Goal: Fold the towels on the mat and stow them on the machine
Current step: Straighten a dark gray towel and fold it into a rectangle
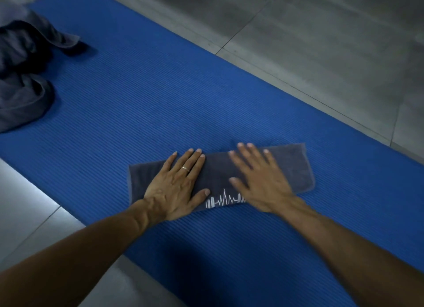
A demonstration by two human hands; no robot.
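Both hands — left hand [175,185] and right hand [259,180] — are lying flat, fingers straight, pressing the folded towel [291,166] at the mat's [160,105] five o'clock — uneven pressure could be skewing its layers.

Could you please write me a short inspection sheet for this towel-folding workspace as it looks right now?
Surface: blue ribbed mat on grey tiled floor.
Job's things: grey folded towel lying flat, white print at its near edge; dark crumpled towels unfolded, far left.
Clutter: nothing seen.
Grippers: left hand and right hand pressing flat on the folded towel.
Cables: nothing seen.
Surroundings: only floor; machine not in view.
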